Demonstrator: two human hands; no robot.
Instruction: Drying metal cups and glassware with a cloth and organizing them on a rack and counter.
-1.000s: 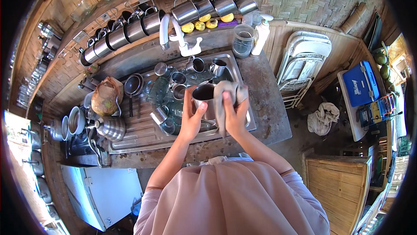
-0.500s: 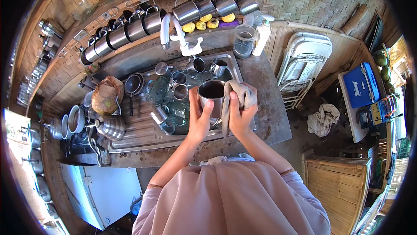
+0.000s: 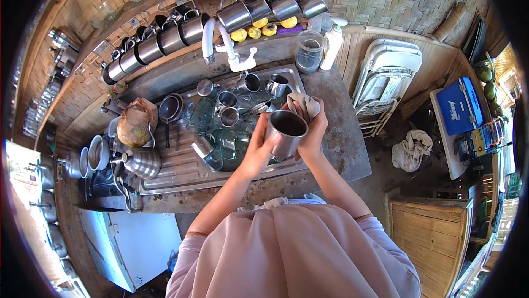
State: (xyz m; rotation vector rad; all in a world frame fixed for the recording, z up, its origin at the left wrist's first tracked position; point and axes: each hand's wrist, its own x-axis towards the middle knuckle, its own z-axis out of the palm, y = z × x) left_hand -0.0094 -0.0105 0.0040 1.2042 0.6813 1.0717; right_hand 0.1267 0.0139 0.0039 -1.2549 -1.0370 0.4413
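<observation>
Tilted toward me over the front of the sink is a stainless steel mug (image 3: 284,139), its dark inside showing. My left hand (image 3: 258,146) grips the mug's left side, thumb along the front. A beige cloth (image 3: 303,105) is bunched in my right hand (image 3: 314,133), against the mug's right and far side; the fingers behind it are partly hidden. Below and left of my hands, the steel sink (image 3: 165,170) holds clear glass jars (image 3: 228,142) and several small metal cups (image 3: 228,116).
Steel mugs (image 3: 234,16) hang from a rail behind the white faucet (image 3: 228,50). A white pump bottle (image 3: 332,47) and a clear container (image 3: 309,53) stand right of the sink. At left are a coconut (image 3: 134,124), a kettle (image 3: 142,163) and a strainer (image 3: 171,108). Folding chairs (image 3: 386,77) lean right.
The mug has moved right and tipped, so its opening faces me more. My right hand has turned, and the cloth has shifted from the mug's right front to its far right side.
</observation>
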